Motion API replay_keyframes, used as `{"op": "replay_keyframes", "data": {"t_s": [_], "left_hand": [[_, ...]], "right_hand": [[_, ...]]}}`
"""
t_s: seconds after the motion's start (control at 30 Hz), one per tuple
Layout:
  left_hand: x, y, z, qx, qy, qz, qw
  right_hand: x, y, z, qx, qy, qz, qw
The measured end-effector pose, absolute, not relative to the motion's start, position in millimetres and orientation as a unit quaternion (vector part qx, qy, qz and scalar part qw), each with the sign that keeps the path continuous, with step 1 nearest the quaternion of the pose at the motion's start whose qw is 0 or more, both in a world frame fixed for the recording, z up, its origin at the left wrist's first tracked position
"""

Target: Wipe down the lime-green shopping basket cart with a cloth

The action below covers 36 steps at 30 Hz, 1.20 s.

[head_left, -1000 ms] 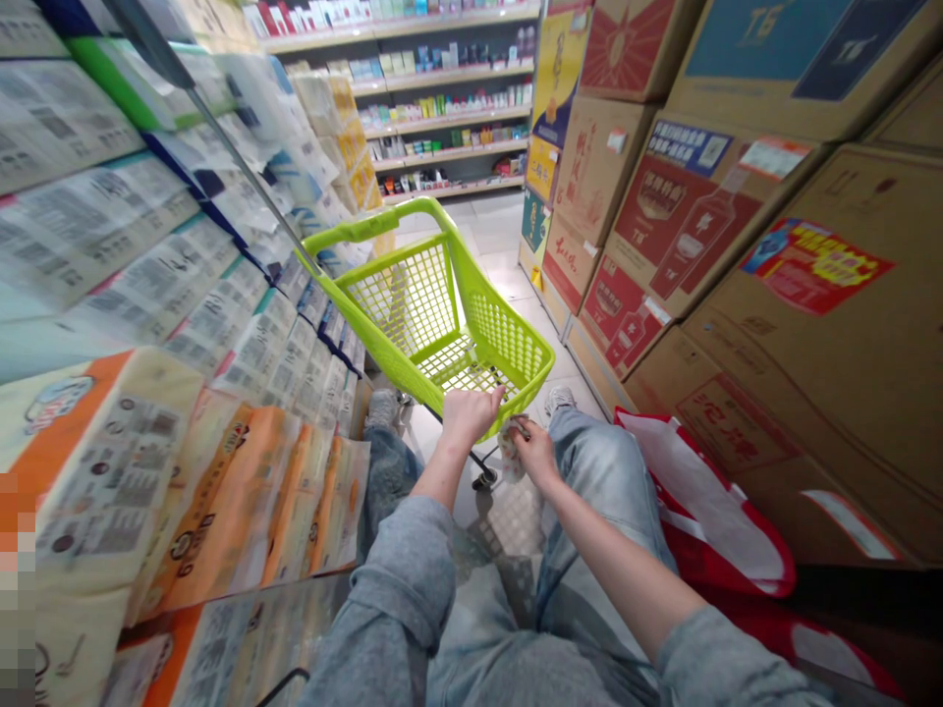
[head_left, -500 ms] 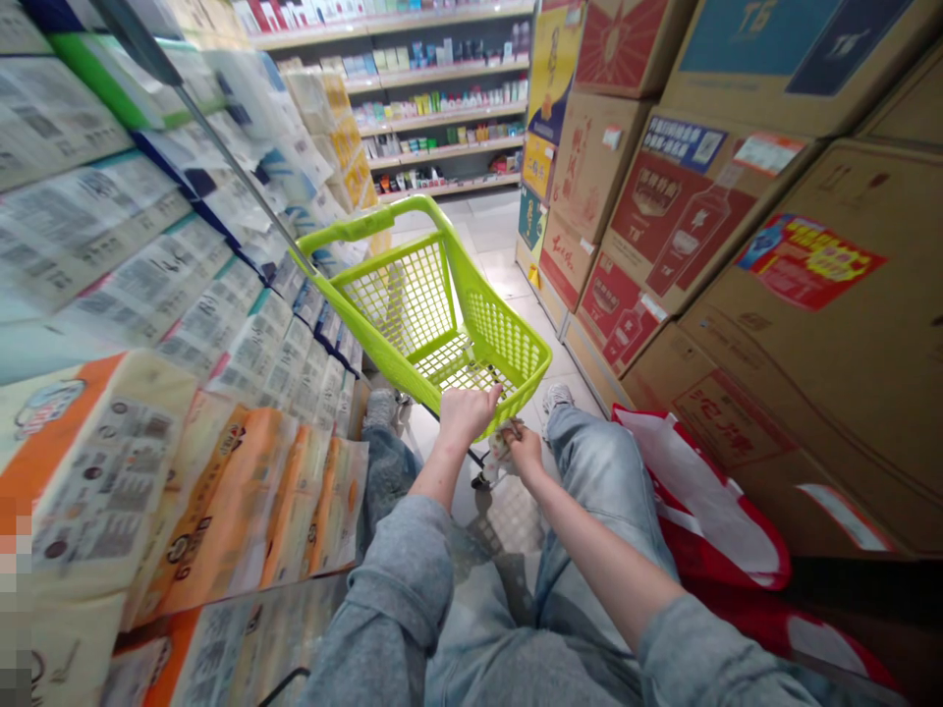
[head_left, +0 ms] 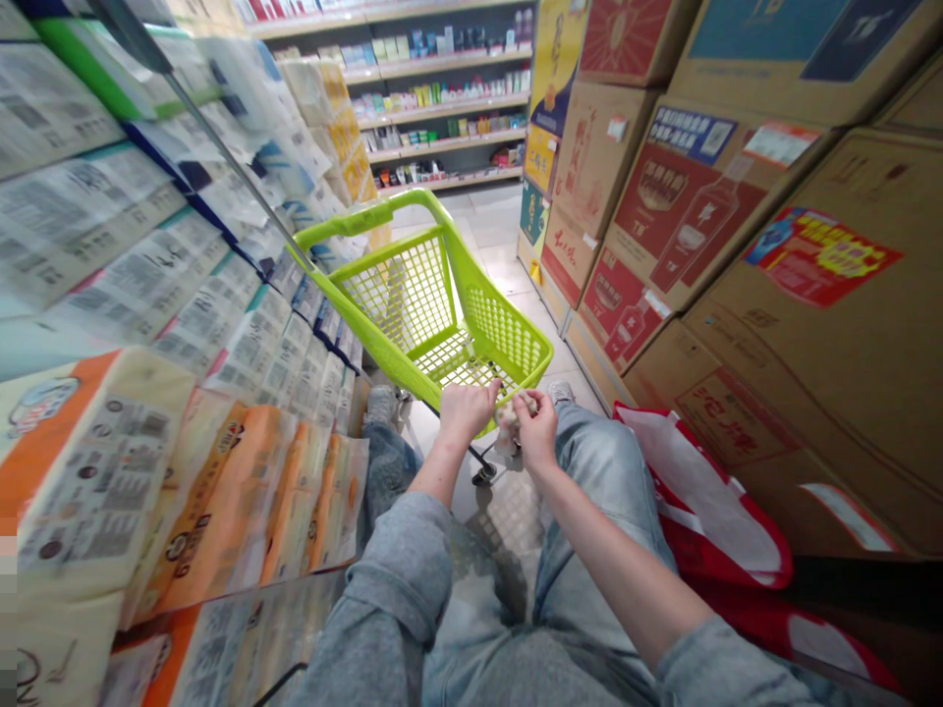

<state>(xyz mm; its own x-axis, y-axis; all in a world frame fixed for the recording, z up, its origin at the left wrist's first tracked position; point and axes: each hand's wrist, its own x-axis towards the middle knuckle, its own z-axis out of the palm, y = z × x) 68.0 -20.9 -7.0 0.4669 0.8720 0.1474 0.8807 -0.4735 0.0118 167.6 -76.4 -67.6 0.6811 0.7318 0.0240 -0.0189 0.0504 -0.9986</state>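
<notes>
A lime-green shopping cart with a lattice basket stands before me, its near end between my knees. My left hand is closed over the near rim of the basket, thumb towards the right. Just to the right, my right hand pinches a crumpled, pale, patterned cloth against the outside of the near corner. The cloth hangs down below the rim; its exact kind does not show. A small black wheel is visible beneath it. The basket's bottom shows bare lattice.
Stacked packs of tissue paper line the left side. Cardboard cartons are piled along the right, with a red and white bag beside my leg. Shelves of small goods stand behind a tiled floor.
My right hand has risen slightly towards the rim and turned, bringing the cloth up with it. My left hand stays on the rim, and the cart has hardly moved.
</notes>
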Motion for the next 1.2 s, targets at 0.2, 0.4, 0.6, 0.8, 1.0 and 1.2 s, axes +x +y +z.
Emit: {"op": "replay_keyframes", "data": {"t_s": [0.2,0.4,0.6,0.8,1.0,1.2], "left_hand": [[69.2,-20.7,-6.1,-0.854,-0.517,-0.055,0.020],[68.1,-21.2,-4.9,-0.849,-0.525,-0.047,0.033],[66.1,-21.9,-4.7,-0.852,-0.520,-0.044,0.036],[65.4,-24.2,-4.1,-0.851,-0.521,-0.051,0.033],[65.5,-24.6,-3.4,-0.863,-0.500,-0.067,0.037],[42.3,-13.5,5.2,-0.890,-0.445,-0.085,0.049]], "right_hand": [[176.5,-74.0,-42.3,-0.611,-0.287,0.273,0.686],[177.8,-78.0,-65.7,-0.622,-0.363,0.213,0.661],[176.1,-93.9,-92.1,-0.666,-0.336,0.245,0.620],[190.9,-68.2,-44.7,-0.649,-0.383,0.172,0.635],[192.0,-51.3,-49.1,-0.686,-0.501,0.094,0.519],[200.5,-48.2,-53.7,-0.667,-0.528,0.100,0.516]]}}
